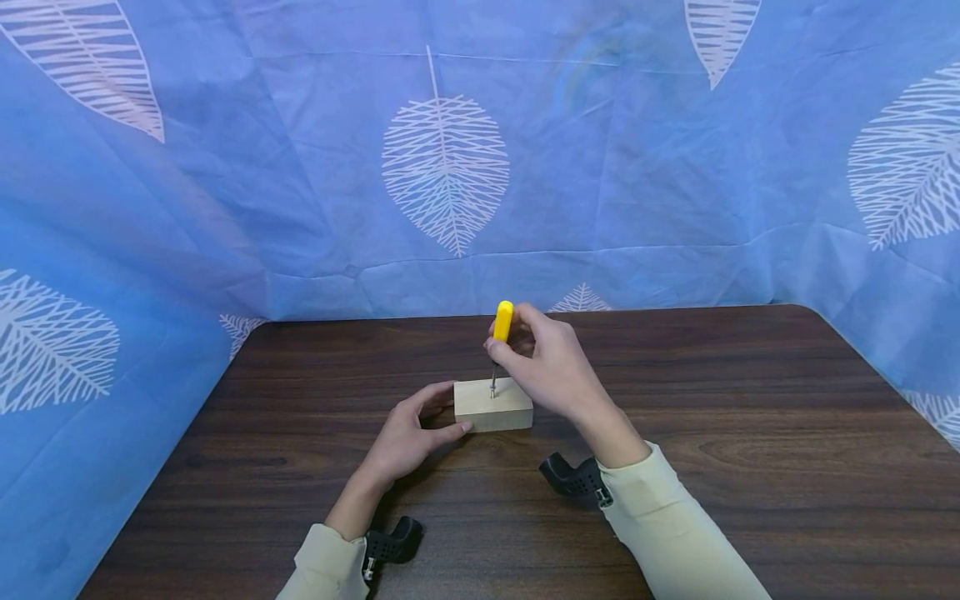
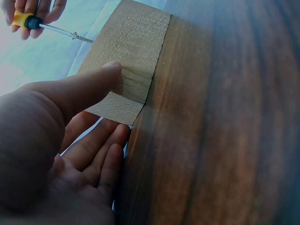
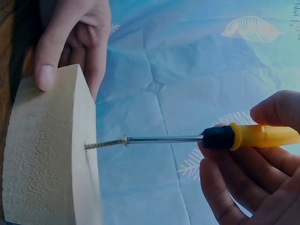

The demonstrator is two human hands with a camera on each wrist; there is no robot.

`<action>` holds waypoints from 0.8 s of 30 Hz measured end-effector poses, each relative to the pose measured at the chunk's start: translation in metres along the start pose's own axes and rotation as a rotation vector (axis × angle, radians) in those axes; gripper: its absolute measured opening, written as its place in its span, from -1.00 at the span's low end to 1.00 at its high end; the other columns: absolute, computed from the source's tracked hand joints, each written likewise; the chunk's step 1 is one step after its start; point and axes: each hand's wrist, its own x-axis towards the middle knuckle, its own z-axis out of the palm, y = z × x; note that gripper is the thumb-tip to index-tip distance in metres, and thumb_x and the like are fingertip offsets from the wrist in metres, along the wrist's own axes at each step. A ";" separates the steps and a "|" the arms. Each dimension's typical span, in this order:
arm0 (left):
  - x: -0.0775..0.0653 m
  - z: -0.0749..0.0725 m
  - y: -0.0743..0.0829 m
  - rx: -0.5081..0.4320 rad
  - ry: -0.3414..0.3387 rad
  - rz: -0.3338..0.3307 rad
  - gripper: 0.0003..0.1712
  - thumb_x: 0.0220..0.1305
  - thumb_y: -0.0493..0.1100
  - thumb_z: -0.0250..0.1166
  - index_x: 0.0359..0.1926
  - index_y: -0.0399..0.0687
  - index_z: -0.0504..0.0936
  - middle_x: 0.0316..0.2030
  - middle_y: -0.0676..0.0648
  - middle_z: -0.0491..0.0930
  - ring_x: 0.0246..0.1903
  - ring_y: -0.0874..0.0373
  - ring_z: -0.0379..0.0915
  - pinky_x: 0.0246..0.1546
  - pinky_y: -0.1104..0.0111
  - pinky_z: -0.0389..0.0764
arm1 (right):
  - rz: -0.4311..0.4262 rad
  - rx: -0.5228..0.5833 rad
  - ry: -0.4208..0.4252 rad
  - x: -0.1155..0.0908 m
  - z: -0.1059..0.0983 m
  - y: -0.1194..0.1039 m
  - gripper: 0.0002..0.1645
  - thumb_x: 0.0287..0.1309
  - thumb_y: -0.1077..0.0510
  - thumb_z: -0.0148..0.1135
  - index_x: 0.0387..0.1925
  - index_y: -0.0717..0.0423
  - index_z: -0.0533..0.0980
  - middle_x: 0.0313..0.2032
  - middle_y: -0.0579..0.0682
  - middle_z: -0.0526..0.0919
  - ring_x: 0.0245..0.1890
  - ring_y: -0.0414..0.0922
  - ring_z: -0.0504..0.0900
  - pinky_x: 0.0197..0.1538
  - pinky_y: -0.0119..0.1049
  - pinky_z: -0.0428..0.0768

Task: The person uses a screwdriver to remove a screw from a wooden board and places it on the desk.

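Observation:
A pale wooden block (image 1: 493,419) lies on the dark table. From its top face a screw (image 3: 105,144) stands up, slightly tilted against the screwdriver's line, its tip at the wood. My right hand (image 1: 551,358) holds a screwdriver (image 3: 164,139) by its yellow and black handle, with the shaft pointing down and its tip at the screw head. At the block's left end, my left hand (image 1: 408,437) grips the wood, thumb on the near side and fingers around the end and back. In the left wrist view the thumb (image 2: 93,86) presses on the block's side.
The dark wood-grain table (image 1: 712,400) reaches back to a blue cloth (image 1: 315,167) printed with white leaves, hanging behind and at the sides. Black wrist mounts (image 1: 573,477) sit by both pale sleeves (image 1: 675,517), close above the tabletop.

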 end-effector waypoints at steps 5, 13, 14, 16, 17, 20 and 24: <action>0.000 0.000 -0.001 -0.004 -0.002 0.007 -0.30 0.35 -0.07 0.56 0.46 0.12 0.58 0.36 -0.06 0.65 0.38 -0.12 0.55 0.43 -0.20 0.49 | -0.014 0.020 -0.004 -0.001 0.000 0.000 -0.85 0.48 0.10 0.33 -0.01 0.03 0.64 -0.14 -0.03 0.81 -0.15 -0.04 0.80 -0.03 -0.12 0.73; 0.001 0.000 -0.002 0.000 -0.002 0.014 -0.31 0.35 -0.05 0.56 0.46 0.12 0.58 0.35 -0.06 0.66 0.38 -0.13 0.55 0.44 -0.21 0.48 | -0.033 -0.089 0.029 0.000 0.000 -0.002 -0.74 0.44 -0.05 0.43 0.00 -0.02 0.68 -0.16 -0.08 0.80 -0.21 -0.16 0.74 -0.08 -0.18 0.72; 0.001 0.000 -0.002 0.000 -0.001 0.014 -0.31 0.35 -0.05 0.56 0.46 0.12 0.58 0.35 -0.06 0.65 0.39 -0.13 0.55 0.44 -0.21 0.47 | -0.038 -0.093 0.030 -0.001 0.000 -0.002 -0.76 0.44 -0.04 0.43 0.00 -0.03 0.70 -0.16 -0.09 0.80 -0.21 -0.16 0.73 -0.08 -0.18 0.72; 0.000 0.000 -0.001 0.002 0.000 0.013 -0.31 0.35 -0.05 0.56 0.46 0.12 0.58 0.35 -0.06 0.66 0.39 -0.13 0.55 0.44 -0.21 0.47 | -0.047 -0.093 0.027 -0.001 -0.001 -0.002 -0.78 0.43 -0.02 0.45 -0.01 -0.03 0.71 -0.17 -0.09 0.80 -0.23 -0.16 0.72 -0.10 -0.18 0.72; 0.000 0.000 -0.001 0.001 0.001 0.013 -0.31 0.35 -0.06 0.56 0.46 0.11 0.58 0.35 -0.06 0.66 0.38 -0.13 0.55 0.44 -0.21 0.48 | -0.047 -0.090 0.025 -0.001 -0.002 -0.002 -0.77 0.43 0.00 0.45 0.00 -0.03 0.70 -0.17 -0.08 0.80 -0.24 -0.16 0.72 -0.11 -0.19 0.71; 0.000 0.000 -0.001 -0.001 0.003 0.014 -0.31 0.35 -0.08 0.56 0.45 0.11 0.58 0.34 -0.06 0.66 0.37 -0.13 0.56 0.43 -0.20 0.49 | -0.036 -0.075 0.020 -0.001 -0.002 -0.002 -0.72 0.43 0.03 0.45 0.06 0.02 0.66 -0.15 -0.06 0.81 -0.24 -0.16 0.74 -0.10 -0.19 0.71; 0.000 0.000 -0.001 -0.008 0.003 0.009 -0.32 0.35 -0.09 0.56 0.45 0.12 0.59 0.34 -0.05 0.66 0.37 -0.12 0.56 0.43 -0.19 0.49 | -0.019 -0.063 0.026 0.000 -0.002 -0.003 -0.69 0.43 0.05 0.44 0.10 0.05 0.62 -0.11 -0.04 0.81 -0.22 -0.15 0.74 -0.08 -0.18 0.70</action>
